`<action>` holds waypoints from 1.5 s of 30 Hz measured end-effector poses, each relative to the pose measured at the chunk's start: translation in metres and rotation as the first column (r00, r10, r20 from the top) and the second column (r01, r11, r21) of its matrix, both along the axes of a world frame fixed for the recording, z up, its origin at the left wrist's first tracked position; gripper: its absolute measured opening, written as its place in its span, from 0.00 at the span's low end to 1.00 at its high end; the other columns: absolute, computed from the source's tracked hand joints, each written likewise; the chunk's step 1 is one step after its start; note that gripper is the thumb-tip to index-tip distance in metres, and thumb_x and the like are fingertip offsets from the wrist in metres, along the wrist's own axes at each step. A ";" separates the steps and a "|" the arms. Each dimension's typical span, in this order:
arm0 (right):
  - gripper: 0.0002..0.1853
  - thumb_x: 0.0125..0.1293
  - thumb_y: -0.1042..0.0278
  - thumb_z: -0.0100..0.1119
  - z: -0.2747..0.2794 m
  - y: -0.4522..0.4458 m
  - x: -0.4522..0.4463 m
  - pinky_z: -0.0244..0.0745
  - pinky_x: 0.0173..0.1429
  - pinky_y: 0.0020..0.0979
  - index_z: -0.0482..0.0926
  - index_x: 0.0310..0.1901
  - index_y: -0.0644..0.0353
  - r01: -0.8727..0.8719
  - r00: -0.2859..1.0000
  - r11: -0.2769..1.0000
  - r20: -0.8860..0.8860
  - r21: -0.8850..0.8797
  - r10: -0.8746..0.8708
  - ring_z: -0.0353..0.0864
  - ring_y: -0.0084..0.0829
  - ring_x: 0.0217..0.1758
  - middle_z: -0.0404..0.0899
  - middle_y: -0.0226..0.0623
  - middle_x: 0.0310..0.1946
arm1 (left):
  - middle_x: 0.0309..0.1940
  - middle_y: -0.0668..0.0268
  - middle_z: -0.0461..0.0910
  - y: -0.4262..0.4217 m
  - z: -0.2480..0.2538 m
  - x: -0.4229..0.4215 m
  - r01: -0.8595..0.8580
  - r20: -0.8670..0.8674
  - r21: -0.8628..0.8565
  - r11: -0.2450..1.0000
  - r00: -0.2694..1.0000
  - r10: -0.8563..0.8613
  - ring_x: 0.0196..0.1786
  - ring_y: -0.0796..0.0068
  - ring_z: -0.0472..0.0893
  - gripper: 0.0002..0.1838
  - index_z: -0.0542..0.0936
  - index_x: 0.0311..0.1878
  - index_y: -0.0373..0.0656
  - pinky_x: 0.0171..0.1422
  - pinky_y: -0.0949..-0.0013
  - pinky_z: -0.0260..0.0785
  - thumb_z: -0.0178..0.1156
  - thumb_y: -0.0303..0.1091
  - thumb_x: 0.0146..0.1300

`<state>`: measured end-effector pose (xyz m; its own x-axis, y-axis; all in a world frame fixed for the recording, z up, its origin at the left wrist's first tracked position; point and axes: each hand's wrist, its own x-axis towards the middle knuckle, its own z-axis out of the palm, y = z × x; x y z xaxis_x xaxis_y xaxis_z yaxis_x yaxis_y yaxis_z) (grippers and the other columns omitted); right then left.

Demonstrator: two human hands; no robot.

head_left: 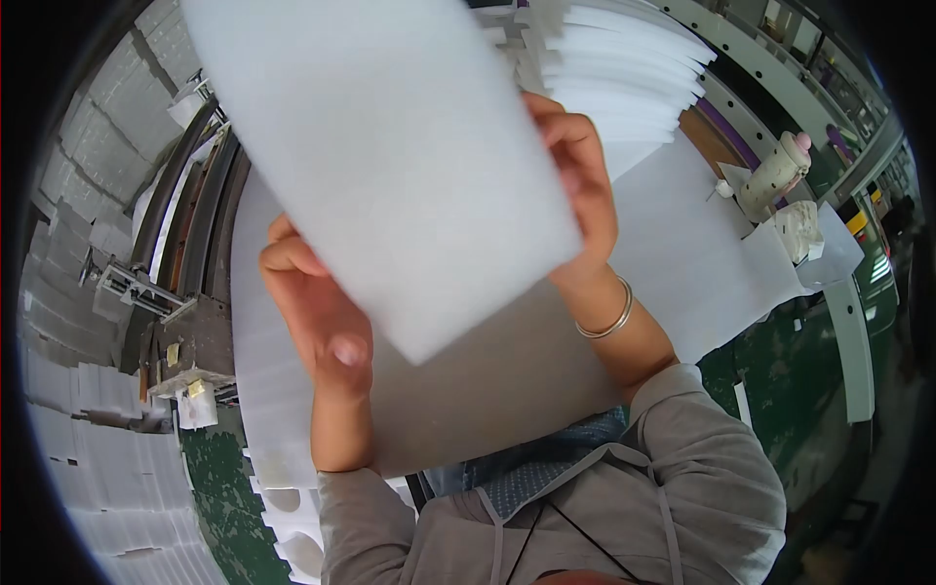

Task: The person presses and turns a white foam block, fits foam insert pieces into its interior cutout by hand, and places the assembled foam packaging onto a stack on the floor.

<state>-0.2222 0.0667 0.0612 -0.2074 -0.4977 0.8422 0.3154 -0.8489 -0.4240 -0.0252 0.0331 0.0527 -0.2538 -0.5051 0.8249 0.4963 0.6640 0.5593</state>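
A white foam sheet with a soft, matte face is held up in front of me. It hides part of the covered table behind it. My left hand grips its left edge, fingers curled at the side and the thumb lower down. On the opposite edge, my right hand has its fingers bent around the foam; a silver bangle circles that wrist. Behind the right hand stands a tall, fanned stack of white foam sheets. Whether the held piece is one sheet or a few together, I cannot tell.
White sheeting covers the table. A machine with dark rails runs along the left. At the right edge are a pale bottle with a pink top and a roll of white tissue. More white stacks stand lower left.
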 end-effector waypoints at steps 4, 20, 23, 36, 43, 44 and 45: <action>0.07 0.52 0.77 0.43 -0.011 -0.004 0.003 0.58 0.51 0.26 0.70 0.32 0.63 0.035 0.998 0.992 -0.054 0.120 -0.029 0.62 0.25 0.39 0.66 0.34 0.38 | 0.55 0.57 0.57 0.001 -0.001 -0.009 -0.109 -0.053 0.178 0.978 0.991 0.120 0.57 0.67 0.60 0.31 0.57 0.51 0.45 0.64 0.61 0.50 0.62 0.39 0.47; 0.16 0.59 0.79 0.37 -0.021 -0.015 0.010 0.62 0.50 0.26 0.65 0.49 0.63 0.474 0.875 0.854 -0.226 0.216 -0.428 0.63 0.26 0.44 0.65 0.37 0.44 | 0.67 0.42 0.41 -0.010 -0.028 -0.034 -0.375 0.099 -0.129 0.918 0.916 0.389 0.70 0.48 0.46 0.45 0.46 0.65 0.37 0.71 0.50 0.38 0.52 0.33 0.41; 0.19 0.58 0.80 0.36 -0.023 -0.020 0.012 0.63 0.52 0.31 0.62 0.53 0.64 0.577 0.799 0.805 -0.301 0.140 -0.520 0.63 0.32 0.46 0.63 0.43 0.47 | 0.67 0.40 0.41 -0.011 -0.030 -0.038 -0.400 0.126 -0.161 0.902 0.898 0.421 0.70 0.46 0.46 0.45 0.46 0.65 0.34 0.71 0.50 0.37 0.50 0.31 0.39; 0.23 0.55 0.83 0.36 -0.028 -0.017 0.021 0.62 0.54 0.35 0.61 0.56 0.66 0.663 0.734 0.739 -0.301 0.125 -0.608 0.63 0.39 0.47 0.63 0.46 0.51 | 0.68 0.42 0.40 -0.025 -0.027 -0.029 -0.383 0.257 -0.348 0.856 0.838 0.480 0.70 0.48 0.45 0.45 0.47 0.65 0.32 0.72 0.50 0.35 0.49 0.29 0.38; 0.22 0.55 0.81 0.39 -0.018 -0.020 0.000 0.63 0.53 0.31 0.66 0.54 0.61 0.501 0.853 0.844 -0.275 0.192 -0.444 0.64 0.32 0.49 0.65 0.38 0.51 | 0.68 0.47 0.43 -0.029 -0.023 -0.030 -0.194 0.142 -0.128 0.972 0.967 0.212 0.68 0.52 0.52 0.45 0.46 0.66 0.44 0.69 0.51 0.47 0.56 0.29 0.42; 0.22 0.54 0.81 0.40 -0.015 -0.019 -0.003 0.63 0.53 0.31 0.66 0.53 0.60 0.488 0.858 0.852 -0.286 0.190 -0.427 0.65 0.31 0.49 0.65 0.37 0.51 | 0.67 0.48 0.44 -0.029 -0.020 -0.029 -0.176 0.121 -0.123 0.977 0.974 0.191 0.67 0.52 0.53 0.45 0.47 0.66 0.45 0.68 0.51 0.49 0.57 0.30 0.43; 0.22 0.54 0.81 0.41 -0.013 -0.017 -0.006 0.63 0.53 0.31 0.66 0.53 0.60 0.502 0.847 0.848 -0.293 0.167 -0.444 0.65 0.30 0.50 0.65 0.36 0.52 | 0.67 0.48 0.45 -0.030 -0.016 -0.028 -0.157 0.101 -0.120 0.980 0.980 0.169 0.66 0.53 0.55 0.44 0.47 0.65 0.46 0.67 0.51 0.51 0.58 0.30 0.44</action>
